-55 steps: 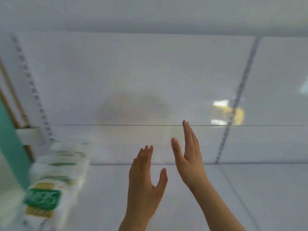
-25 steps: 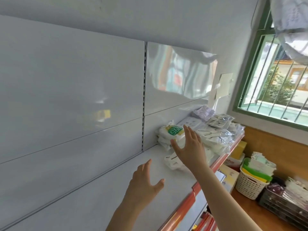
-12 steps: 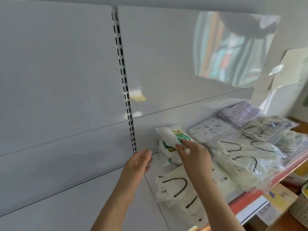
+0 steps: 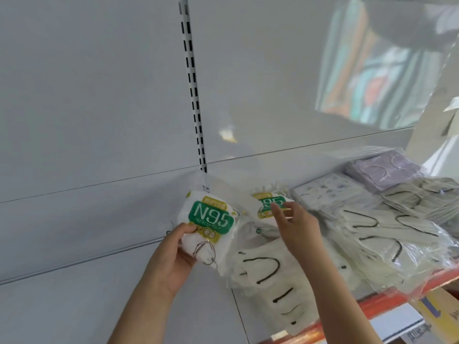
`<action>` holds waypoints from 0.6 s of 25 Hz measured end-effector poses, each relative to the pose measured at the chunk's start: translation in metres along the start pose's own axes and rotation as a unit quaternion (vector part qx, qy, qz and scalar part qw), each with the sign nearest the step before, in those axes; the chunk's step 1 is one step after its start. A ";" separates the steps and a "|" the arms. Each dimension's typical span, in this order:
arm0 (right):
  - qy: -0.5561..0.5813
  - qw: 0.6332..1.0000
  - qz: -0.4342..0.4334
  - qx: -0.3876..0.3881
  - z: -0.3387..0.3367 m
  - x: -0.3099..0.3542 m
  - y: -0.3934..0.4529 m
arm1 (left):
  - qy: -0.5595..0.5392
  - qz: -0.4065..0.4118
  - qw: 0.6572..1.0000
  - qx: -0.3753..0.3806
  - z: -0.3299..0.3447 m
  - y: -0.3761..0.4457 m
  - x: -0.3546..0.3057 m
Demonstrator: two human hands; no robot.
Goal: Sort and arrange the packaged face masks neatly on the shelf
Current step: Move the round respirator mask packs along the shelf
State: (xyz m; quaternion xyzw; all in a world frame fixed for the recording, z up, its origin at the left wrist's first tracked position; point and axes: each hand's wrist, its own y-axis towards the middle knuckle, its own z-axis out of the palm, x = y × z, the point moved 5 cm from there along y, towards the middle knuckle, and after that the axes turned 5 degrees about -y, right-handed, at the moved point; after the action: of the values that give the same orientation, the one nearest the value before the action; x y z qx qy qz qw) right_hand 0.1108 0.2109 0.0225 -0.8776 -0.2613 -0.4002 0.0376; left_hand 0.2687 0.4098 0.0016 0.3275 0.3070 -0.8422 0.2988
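My left hand [image 4: 171,256] grips a white N95 mask packet [image 4: 211,224] with a green label, lifted a little above the white shelf [image 4: 99,306]. My right hand [image 4: 295,227] reaches over a second N95 packet [image 4: 269,203] on the pile near the back panel, fingertips touching its label. In front of it lies a clear bag of cream masks with black ear loops [image 4: 270,276]. More cream mask bags [image 4: 387,234], a printed pack [image 4: 330,189] and a lilac pack [image 4: 385,167] lie further right.
A slotted upright [image 4: 195,95] runs down the white back panel. The shelf's orange front rail [image 4: 387,296] is at the lower right, with a cardboard box [image 4: 437,309] below it. The shelf's left section is bare white.
My view swung right to the mask pile. My left hand has picked an N95 packet off the pile and lifted it left; my right hand moved onto the packet beneath.
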 end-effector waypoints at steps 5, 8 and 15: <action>-0.352 0.927 -0.086 0.098 0.022 -0.004 0.036 | -0.086 0.022 0.996 0.006 -0.004 -0.009 0.010; -0.314 0.940 -0.078 0.105 0.034 -0.008 0.046 | -0.085 0.031 0.995 -0.037 -0.009 -0.011 0.011; 0.040 0.973 -0.151 -0.171 -0.023 0.041 -0.022 | -0.080 0.157 0.984 -0.030 0.002 -0.020 0.003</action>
State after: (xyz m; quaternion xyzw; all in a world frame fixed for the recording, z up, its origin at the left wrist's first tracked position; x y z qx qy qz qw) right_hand 0.1066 0.2410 0.0640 -0.8046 -0.3172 -0.4747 -0.1635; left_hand 0.2519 0.4200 0.0069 0.2941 0.2525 -0.7986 0.4604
